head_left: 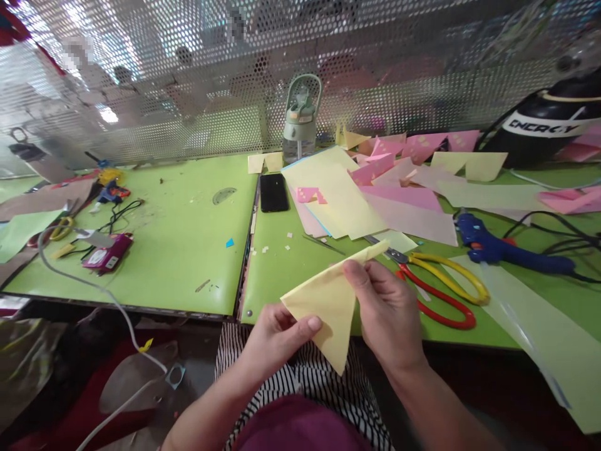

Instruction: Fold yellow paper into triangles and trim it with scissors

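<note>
A folded pale yellow paper point(328, 302), triangular with its point facing down, is held over the table's front edge. My left hand point(282, 332) pinches its left part, thumb on top. On the upper right edge, my right hand point(387, 307) grips the same paper between thumb and fingers. Scissors point(441, 282) with one red and one yellow handle lie just beyond my right hand. Thin tweezers point(323, 243) rest behind the paper, near a stack of pale yellow sheets point(338, 194).
A black phone point(273, 192) and a green bottle point(300, 125) stand or lie further back. Pink cut papers point(399, 197) spread to the right, beside a blue glue gun point(507, 247) and its cord. A magenta box point(109, 252) sits on the left.
</note>
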The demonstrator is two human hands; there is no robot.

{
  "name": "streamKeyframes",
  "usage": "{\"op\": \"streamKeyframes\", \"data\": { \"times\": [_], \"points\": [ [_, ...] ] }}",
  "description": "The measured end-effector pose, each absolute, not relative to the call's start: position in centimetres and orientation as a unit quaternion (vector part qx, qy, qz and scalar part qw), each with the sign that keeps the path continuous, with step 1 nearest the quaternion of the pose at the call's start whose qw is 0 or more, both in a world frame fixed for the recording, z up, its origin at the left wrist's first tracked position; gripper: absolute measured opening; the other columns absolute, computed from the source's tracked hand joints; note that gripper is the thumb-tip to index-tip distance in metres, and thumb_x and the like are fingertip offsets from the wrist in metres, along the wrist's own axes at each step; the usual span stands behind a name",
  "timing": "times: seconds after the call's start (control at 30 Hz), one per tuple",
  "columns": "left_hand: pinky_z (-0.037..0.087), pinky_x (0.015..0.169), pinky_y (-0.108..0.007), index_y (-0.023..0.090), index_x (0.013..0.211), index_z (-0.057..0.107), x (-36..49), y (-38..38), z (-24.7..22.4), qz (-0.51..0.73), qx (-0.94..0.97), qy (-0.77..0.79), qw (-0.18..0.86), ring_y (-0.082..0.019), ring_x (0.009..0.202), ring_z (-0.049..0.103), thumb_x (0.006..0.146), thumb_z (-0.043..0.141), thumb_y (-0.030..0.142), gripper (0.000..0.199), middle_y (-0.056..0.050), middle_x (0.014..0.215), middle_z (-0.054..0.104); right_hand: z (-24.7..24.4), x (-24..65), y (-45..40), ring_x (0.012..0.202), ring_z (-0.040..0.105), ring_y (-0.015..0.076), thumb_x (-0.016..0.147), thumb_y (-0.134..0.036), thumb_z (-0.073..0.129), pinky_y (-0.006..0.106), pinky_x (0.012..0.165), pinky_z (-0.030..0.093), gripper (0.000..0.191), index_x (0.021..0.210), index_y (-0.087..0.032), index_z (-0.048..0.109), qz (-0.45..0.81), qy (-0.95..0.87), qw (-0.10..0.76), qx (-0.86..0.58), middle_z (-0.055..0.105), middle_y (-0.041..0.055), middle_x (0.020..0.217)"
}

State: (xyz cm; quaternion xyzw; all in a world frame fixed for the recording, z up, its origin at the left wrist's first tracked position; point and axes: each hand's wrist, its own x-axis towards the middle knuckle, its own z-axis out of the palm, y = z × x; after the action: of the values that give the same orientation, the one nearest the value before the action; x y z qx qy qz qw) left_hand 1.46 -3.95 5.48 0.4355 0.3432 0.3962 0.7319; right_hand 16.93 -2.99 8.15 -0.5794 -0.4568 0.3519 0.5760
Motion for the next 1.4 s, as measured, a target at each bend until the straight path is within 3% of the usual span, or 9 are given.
{"op": "streamKeyframes", "data": {
  "times": [0.27,0.43,0.63,0.87,1.03,1.1,1.2,1.3,1.4],
  "points": [
    [0.054,0.066,-0.026,0.013,0.08,0.078,3.4,-5.5,4.6,0.389,0.402,0.39,0.732,-0.017,0.065,0.068,0.077,0.07,0.057,0.045,-0.008,0.07,0.074,8.6,16.3,-2.0,0.052,0.045,0.0098,0.085,-0.052,0.063,0.022,0.044,0.036,0.035,0.068,-0.021,0.063,0.347,-0.447,0.611,-0.554,0.053,-0.0033,0.057],
    [0.058,0.074,-0.032,0.014,0.088,0.079,3.9,-6.1,4.5,0.372,0.348,0.383,0.77,-0.022,0.075,0.073,0.074,0.074,0.055,0.043,-0.011,0.08,0.077,8.4,16.1,-1.5,0.053,0.044,0.0097,0.084,-0.05,0.065,0.023,0.046,0.035,0.032,0.069,-0.022,0.064,0.324,-0.439,0.633,-0.55,0.052,-0.0046,0.055],
    [0.057,0.074,-0.031,0.012,0.077,0.076,4.1,-7.3,3.1,0.369,0.3,0.371,0.797,-0.021,0.074,0.073,0.063,0.086,0.044,0.036,-0.01,0.076,0.077,8.6,16.2,-0.4,0.055,0.049,0.0121,0.084,-0.055,0.063,0.026,0.05,0.039,0.036,0.068,-0.023,0.06,0.289,-0.423,0.66,-0.55,0.051,-0.004,0.056],
    [0.053,0.083,-0.032,0.016,0.111,0.071,2.8,-6.4,4.1,0.381,0.363,0.337,0.781,-0.023,0.092,0.07,0.063,0.084,0.049,0.06,-0.013,0.101,0.075,9.4,16.1,-0.7,0.055,0.052,0.0145,0.084,-0.061,0.057,0.028,0.049,0.04,0.041,0.068,-0.024,0.058,0.292,-0.432,0.636,-0.569,0.051,-0.0023,0.056],
    [0.051,0.073,-0.029,0.014,0.087,0.078,2.9,-5.3,5.1,0.399,0.456,0.393,0.692,-0.019,0.075,0.065,0.079,0.068,0.057,0.044,-0.008,0.079,0.074,9.1,16.1,-1.1,0.053,0.049,0.0127,0.082,-0.056,0.063,0.027,0.048,0.039,0.038,0.065,-0.023,0.058,0.315,-0.421,0.633,-0.568,0.05,-0.0029,0.056],
    [0.05,0.068,-0.028,0.014,0.076,0.077,3.1,-5.1,4.8,0.403,0.449,0.408,0.685,-0.017,0.067,0.061,0.078,0.068,0.057,0.044,-0.007,0.071,0.071,8.8,16.4,-1.3,0.057,0.052,0.0136,0.085,-0.058,0.058,0.026,0.05,0.041,0.039,0.068,-0.023,0.059,0.333,-0.441,0.619,-0.559,0.054,-0.0015,0.059],
    [0.049,0.069,-0.027,0.015,0.067,0.075,3.2,-4.7,4.2,0.478,0.358,0.411,0.689,-0.014,0.065,0.06,0.072,0.076,0.055,0.04,-0.004,0.065,0.069,8.0,16.7,-2.2,0.072,0.063,0.0181,0.086,-0.066,0.048,0.028,0.059,0.05,0.046,0.089,-0.023,0.064,0.405,-0.512,0.545,-0.526,0.066,0.0043,0.079],
    [0.048,0.071,-0.026,0.016,0.065,0.073,3.2,-4.2,3.8,0.544,0.29,0.394,0.682,-0.013,0.065,0.06,0.069,0.079,0.052,0.036,-0.001,0.064,0.069,7.1,16.7,-3.4,0.084,0.067,0.0212,0.081,-0.064,0.059,0.03,0.069,0.055,0.05,0.11,-0.023,0.062,0.413,-0.577,0.448,-0.544,0.07,0.0081,0.1],
    [0.049,0.075,-0.029,0.016,0.071,0.075,3.0,-3.8,4.0,0.524,0.305,0.39,0.693,-0.017,0.074,0.063,0.069,0.078,0.054,0.038,-0.004,0.071,0.071,6.7,16.5,-4.2,0.076,0.066,0.0197,0.08,-0.056,0.065,0.03,0.068,0.055,0.046,0.112,-0.024,0.063,0.374,-0.612,0.397,-0.573,0.072,0.0059,0.095]
  ]
}}
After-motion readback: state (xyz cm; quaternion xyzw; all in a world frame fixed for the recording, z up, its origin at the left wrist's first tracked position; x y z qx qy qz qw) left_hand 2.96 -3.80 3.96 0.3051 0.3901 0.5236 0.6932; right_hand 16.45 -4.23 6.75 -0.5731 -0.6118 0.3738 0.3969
